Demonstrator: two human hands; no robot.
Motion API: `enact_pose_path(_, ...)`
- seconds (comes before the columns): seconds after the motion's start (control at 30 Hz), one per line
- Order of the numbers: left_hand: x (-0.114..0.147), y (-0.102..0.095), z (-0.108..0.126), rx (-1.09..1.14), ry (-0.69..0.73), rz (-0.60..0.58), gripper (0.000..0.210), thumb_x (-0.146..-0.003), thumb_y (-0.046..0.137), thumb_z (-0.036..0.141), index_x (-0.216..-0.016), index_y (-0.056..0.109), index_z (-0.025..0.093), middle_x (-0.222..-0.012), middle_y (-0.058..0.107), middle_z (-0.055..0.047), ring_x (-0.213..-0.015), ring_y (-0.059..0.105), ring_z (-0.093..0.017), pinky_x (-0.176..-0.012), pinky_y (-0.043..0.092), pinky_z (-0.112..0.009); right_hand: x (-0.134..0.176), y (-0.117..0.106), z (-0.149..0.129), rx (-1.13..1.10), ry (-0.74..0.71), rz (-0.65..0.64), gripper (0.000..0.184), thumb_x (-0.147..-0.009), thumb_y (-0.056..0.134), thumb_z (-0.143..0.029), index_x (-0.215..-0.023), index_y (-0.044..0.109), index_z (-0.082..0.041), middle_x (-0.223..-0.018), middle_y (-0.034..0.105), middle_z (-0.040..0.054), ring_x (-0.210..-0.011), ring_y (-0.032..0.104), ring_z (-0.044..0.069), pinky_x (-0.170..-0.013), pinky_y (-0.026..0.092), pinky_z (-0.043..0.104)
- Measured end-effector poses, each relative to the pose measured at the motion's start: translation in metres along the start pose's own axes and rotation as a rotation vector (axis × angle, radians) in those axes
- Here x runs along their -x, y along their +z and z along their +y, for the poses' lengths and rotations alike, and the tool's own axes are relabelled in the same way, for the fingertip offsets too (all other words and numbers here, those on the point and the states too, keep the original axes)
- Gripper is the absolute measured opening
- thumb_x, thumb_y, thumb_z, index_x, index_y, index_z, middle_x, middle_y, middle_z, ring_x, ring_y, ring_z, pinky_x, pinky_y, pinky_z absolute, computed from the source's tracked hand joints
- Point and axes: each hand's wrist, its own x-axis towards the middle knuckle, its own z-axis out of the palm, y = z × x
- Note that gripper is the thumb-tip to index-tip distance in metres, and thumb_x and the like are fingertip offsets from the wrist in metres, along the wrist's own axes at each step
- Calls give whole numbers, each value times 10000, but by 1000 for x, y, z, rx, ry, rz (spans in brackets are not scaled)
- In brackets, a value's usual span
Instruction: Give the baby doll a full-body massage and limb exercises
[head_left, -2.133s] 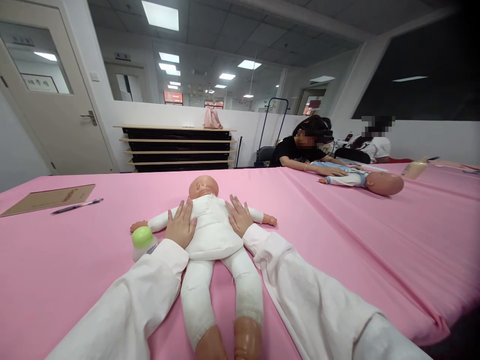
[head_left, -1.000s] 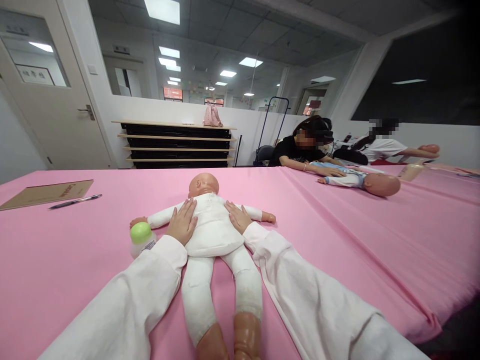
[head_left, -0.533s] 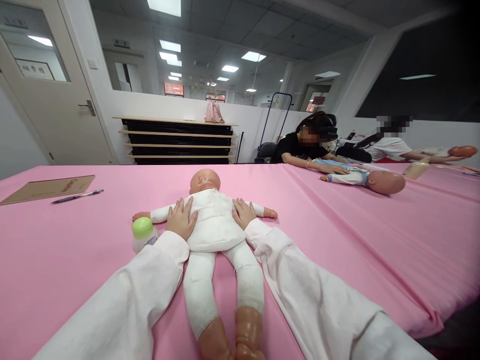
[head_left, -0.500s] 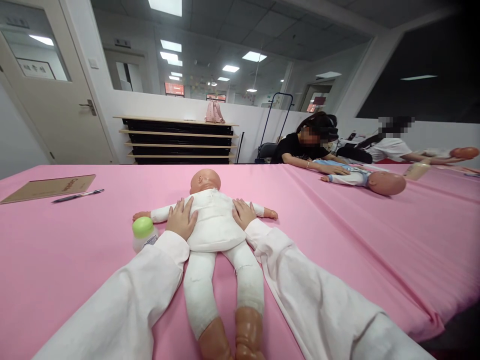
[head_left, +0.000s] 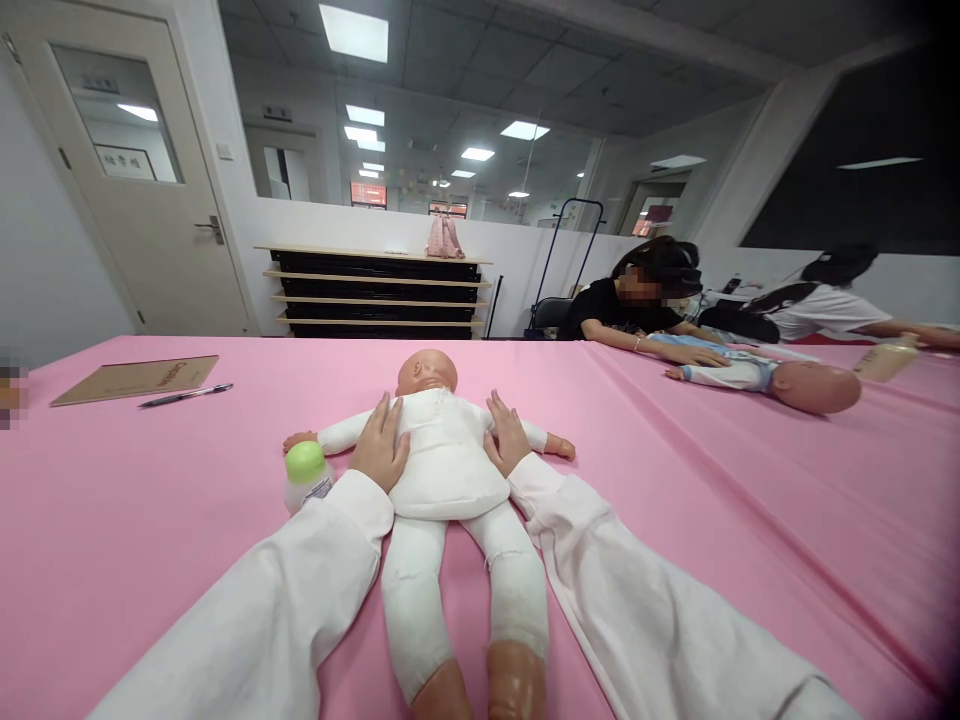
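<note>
A baby doll (head_left: 448, 455) with a white cloth body and tan plastic head, hands and feet lies on the pink tablecloth. Its head points away from me, its arms stretch sideways, and its feet are cut off at the bottom edge. My left hand (head_left: 381, 447) rests open along the left side of the doll's torso, near the armpit. On the opposite side, my right hand (head_left: 508, 437) is open too, its fingers extended along the torso. Beside my left wrist stands a small bottle with a green cap (head_left: 305, 463), partly hidden by my sleeve.
A brown notebook (head_left: 139, 379) and a pen (head_left: 187, 395) lie at the left. Across the table at right, a person in black (head_left: 600, 312) has a hand on another doll (head_left: 814, 386). A pump bottle (head_left: 890, 358) lies beyond it, near a person in white (head_left: 825, 318).
The view has shifted, moving the scene right and slightly down in the picture. My fingers now point more forward along the doll's sides. The far-right person's held doll has left view.
</note>
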Motion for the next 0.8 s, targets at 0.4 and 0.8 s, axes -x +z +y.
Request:
enact_pose_path(0.4,1,1,-1,15,4,-44,518,-858,330,240,-1368,309,148,-1445,279,-118,-1337,244,-224,-1060,268,-469,-2,7,9,-54,38,-45,574,-829,290,-253,-1392,247,-147,-1452,233,148,-1347,217,250,-1023,244,563)
enact_pose_path(0.8,1,4,-5,8,8,-28,511,-862,318,283,-1349,347,133,-1414,344,-106,-1311,299,-204,-1056,296,-425,1,4,8,-242,-1,-15,591,-898,203,-437,-1397,222,-121,-1445,255,144,-1351,215,209,-1090,214,457)
